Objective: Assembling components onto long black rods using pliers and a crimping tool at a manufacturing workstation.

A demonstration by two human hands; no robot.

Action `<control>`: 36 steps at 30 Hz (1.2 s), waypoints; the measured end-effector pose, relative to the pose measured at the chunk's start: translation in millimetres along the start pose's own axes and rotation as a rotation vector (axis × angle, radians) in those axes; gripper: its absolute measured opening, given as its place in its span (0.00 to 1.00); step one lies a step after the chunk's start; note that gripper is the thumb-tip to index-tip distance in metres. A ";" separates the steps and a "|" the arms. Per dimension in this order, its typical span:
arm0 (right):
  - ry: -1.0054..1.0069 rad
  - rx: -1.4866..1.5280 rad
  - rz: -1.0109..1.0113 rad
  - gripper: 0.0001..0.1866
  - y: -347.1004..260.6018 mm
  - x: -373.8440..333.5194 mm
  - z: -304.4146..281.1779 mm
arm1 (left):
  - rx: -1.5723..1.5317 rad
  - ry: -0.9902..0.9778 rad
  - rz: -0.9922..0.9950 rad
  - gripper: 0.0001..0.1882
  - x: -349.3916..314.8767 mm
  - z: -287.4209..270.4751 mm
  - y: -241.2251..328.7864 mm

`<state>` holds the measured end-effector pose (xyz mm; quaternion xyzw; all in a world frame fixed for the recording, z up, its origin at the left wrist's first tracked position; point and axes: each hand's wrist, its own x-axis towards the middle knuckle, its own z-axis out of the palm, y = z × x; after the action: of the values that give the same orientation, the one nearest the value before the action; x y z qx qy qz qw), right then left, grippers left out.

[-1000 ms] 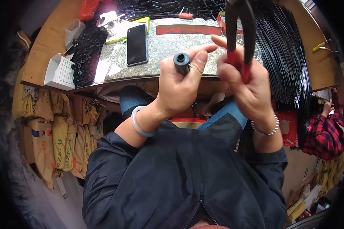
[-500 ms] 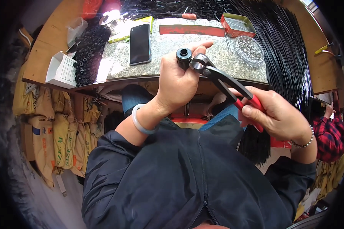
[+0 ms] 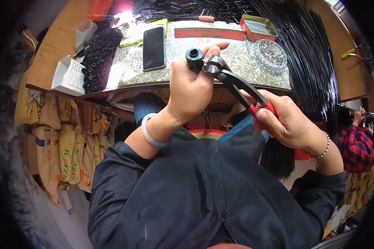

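Note:
My left hand [image 3: 189, 89] is closed around a black round part [image 3: 194, 55] with a hole in its end, held up over the bench's near edge. A finger of that hand points out to the right. My right hand [image 3: 289, 122] grips end-cutting pincers [image 3: 243, 89] by their red handles. The pincers' metal jaws come up against the right side of the black part, beside my left fingers. Whatever lies between the jaws is too small to make out.
A phone [image 3: 153, 48] and a red strip [image 3: 209, 33] lie on the speckled stone slab [image 3: 133, 68]. To the right are a red tin [image 3: 259, 28], a clear dish of small metal pieces [image 3: 271, 54] and long black rods [image 3: 309, 54]. A white box [image 3: 68, 76] stands left, beside black parts.
Both hands have shifted slightly left with the black part and the pincers. The pincers' handles look a little closer together. Farther right, another person's hand and sleeve have moved.

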<state>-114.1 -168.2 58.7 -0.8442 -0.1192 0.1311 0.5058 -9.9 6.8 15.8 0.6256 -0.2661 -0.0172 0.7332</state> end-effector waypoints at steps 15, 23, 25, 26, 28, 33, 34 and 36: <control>-0.083 -0.133 0.172 0.15 -28.1 5.9 -23.6 | 0.152 -0.139 0.100 0.14 6.9 -23.5 12.7; 0.477 -0.967 0.127 0.24 126.9 41.9 0.4 | -0.093 -0.301 -0.083 0.21 -3.1 -23.5 14.6; 0.546 -1.106 0.097 0.25 136.6 55.0 7.6 | 0.061 -0.296 0.002 0.22 -33.0 -17.9 -22.6; 0.593 -1.165 0.068 0.23 141.6 60.3 9.2 | 0.116 -0.275 0.029 0.23 -49.9 -14.9 -45.6; 0.708 -1.342 -0.009 0.19 143.9 64.4 15.1 | 0.173 -0.198 0.059 0.23 -91.4 -10.3 -100.2; 0.860 -0.885 -0.336 0.14 110.2 48.1 75.0 | 0.270 -0.150 -0.030 0.21 -143.8 -11.3 -187.2; 0.849 -0.810 -0.382 0.14 109.9 42.7 86.4 | 0.294 -0.165 -0.031 0.20 -139.6 -12.0 -184.2; 0.774 -0.718 -0.413 0.15 114.4 31.5 103.9 | 0.316 -0.085 0.178 0.21 -103.3 -17.7 -142.4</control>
<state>-112.2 -124.7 -92.9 -0.9090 -0.1248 -0.3383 0.2090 -47.4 29.1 -155.6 0.7055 -0.3507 0.0632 0.6127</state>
